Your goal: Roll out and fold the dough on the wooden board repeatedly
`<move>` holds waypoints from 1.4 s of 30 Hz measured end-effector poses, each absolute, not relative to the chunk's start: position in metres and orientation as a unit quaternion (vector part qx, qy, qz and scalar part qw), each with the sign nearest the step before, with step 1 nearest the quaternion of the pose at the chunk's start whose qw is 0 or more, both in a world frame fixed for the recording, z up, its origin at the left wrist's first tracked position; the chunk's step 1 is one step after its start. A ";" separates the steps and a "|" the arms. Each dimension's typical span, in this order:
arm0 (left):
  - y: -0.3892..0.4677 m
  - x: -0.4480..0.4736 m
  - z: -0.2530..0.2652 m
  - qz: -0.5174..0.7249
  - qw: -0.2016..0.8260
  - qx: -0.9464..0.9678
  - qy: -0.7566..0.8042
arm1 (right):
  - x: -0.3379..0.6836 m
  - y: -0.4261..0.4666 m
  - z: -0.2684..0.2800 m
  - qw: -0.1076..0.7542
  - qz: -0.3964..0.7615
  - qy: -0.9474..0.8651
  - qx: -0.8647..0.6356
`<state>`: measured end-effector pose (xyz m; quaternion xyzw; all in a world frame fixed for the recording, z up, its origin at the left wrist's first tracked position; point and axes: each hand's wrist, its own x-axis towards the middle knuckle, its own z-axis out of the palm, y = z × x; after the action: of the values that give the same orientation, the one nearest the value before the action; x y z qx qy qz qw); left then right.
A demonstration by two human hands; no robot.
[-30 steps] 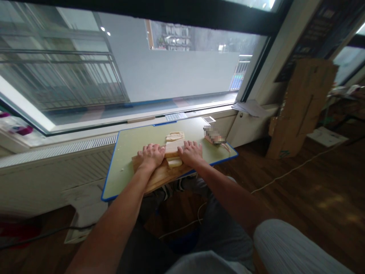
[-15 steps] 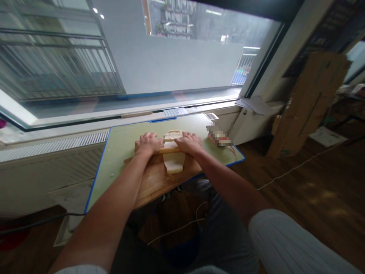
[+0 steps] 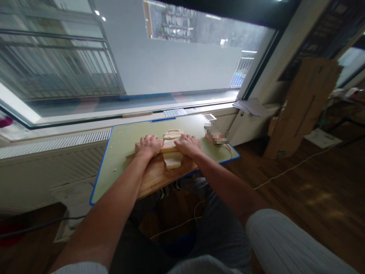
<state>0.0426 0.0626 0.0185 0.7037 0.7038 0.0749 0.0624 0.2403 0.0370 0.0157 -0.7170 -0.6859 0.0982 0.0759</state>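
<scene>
A pale strip of dough (image 3: 173,161) lies lengthwise on a wooden board (image 3: 159,179), its far end reaching beyond the hands. Across the dough rests a wooden rolling pin (image 3: 170,150). My left hand (image 3: 148,145) presses on the pin's left part, fingers curled over it. On its right part sits my right hand (image 3: 188,145), closed the same way, with the thumb pointing inward over the dough. Both hands cover the ends of the pin. Under the wooden board is a light green board with a blue rim (image 3: 119,139).
A partly pixelated item (image 3: 217,135) lies at the green board's right side. Behind it are a window sill (image 3: 137,115) and a radiator grille (image 3: 57,144). Papers (image 3: 251,106) rest at the right. A tall cardboard piece (image 3: 302,110) and a cable (image 3: 281,175) are further right.
The view has shifted slightly. The rolling pin and both hands sit a little nearer the close end of the dough, with less dough showing in front of the pin.
</scene>
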 end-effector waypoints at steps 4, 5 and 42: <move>0.032 0.043 0.018 0.075 0.050 0.703 0.705 | 0.236 0.008 0.015 0.114 0.047 -0.679 -0.724; 0.025 0.044 0.018 0.078 0.043 0.703 0.705 | 0.235 0.001 0.015 0.116 0.036 -0.681 -0.722; 0.044 0.043 0.018 0.064 0.043 0.719 0.691 | 0.235 0.008 0.017 0.116 0.048 -0.676 -0.726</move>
<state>0.0429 0.0439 0.0179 0.7186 0.6911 0.0641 0.0428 0.2350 0.0084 0.0168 -0.7259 -0.6763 0.0480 0.1160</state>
